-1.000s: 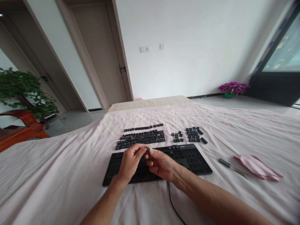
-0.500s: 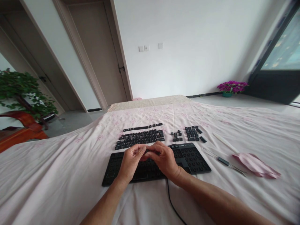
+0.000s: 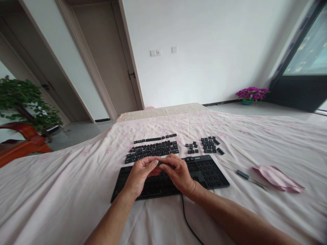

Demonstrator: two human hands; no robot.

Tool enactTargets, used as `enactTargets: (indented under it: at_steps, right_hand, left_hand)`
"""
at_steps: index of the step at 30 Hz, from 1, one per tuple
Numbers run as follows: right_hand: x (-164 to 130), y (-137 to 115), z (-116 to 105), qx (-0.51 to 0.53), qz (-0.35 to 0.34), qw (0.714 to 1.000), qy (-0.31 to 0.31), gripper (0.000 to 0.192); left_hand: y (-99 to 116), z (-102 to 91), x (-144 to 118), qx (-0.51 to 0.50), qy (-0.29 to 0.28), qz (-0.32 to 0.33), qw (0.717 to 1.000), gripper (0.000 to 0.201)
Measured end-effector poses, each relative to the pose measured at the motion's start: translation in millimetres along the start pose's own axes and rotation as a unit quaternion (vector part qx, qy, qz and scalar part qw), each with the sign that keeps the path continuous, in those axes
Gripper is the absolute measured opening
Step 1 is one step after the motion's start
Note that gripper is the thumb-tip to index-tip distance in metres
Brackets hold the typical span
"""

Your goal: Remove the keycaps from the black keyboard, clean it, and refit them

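Note:
My left hand (image 3: 141, 174) and my right hand (image 3: 180, 173) meet above a black keyboard (image 3: 213, 173), fingertips pinched together. Between them is a small black keycap (image 3: 160, 163), mostly hidden by the fingers. The keyboard's caps are off across its visible right side, leaving bare key positions. Behind it lie loose keycaps (image 3: 154, 150) in a dense block, with a long space bar (image 3: 153, 139) in a row farther back. Smaller groups of keycaps (image 3: 192, 147) and number-pad keycaps (image 3: 209, 145) lie to the right.
Right of the keyboard lie a wire keycap puller (image 3: 242, 174) with a dark handle, a pink cloth (image 3: 278, 178) and a pale thin stick (image 3: 244, 153). A black cable (image 3: 186, 217) runs toward me over the wrinkled floral sheet (image 3: 76, 190). A wooden chair arm (image 3: 22, 139) stands left.
Both hands stay over the keyboard with the pinched keycap; the fingers have shifted only slightly. The view has moved a little.

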State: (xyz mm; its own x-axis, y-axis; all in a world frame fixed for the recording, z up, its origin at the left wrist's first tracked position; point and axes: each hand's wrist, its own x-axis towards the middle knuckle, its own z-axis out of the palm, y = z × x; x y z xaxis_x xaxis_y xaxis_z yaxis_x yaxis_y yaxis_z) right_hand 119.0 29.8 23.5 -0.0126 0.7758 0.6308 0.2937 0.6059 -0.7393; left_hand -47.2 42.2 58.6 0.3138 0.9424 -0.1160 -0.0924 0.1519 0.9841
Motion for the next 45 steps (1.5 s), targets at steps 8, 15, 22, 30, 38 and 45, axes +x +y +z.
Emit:
enactTargets:
  at_steps: [8, 15, 22, 30, 38, 45]
  right_hand:
    - [0, 2, 4, 0.051, 0.021, 0.998, 0.033, 0.012]
    - [0, -1, 3, 0.024, 0.017, 0.999, 0.034, 0.013]
    - [0, 0, 1, 0.096, 0.047, 0.994, 0.021, 0.016]
    - [-1, 6, 5, 0.184, 0.115, 0.976, 0.018, 0.02]
    - [-2, 7, 5, 0.171, 0.118, 0.978, 0.02, 0.019]
    - [0, 0, 4, 0.136, 0.111, 0.984, 0.019, 0.016]
  left_hand:
    - [4, 0.2, -1, 0.008, 0.012, -0.007, 1.0, 0.044]
    - [5, -1.4, -4, 0.022, 0.005, -0.003, 1.0, 0.042]
    - [8, -0.7, -4, 0.065, 0.006, 0.061, 0.996, 0.044]
    - [13, 3.9, -9, 0.101, 0.026, 0.118, 0.988, 0.043]
    - [11, 2.9, -7, 0.074, 0.03, 0.102, 0.992, 0.044]
    - [8, 0.1, -4, 0.032, 0.025, 0.07, 0.997, 0.043]
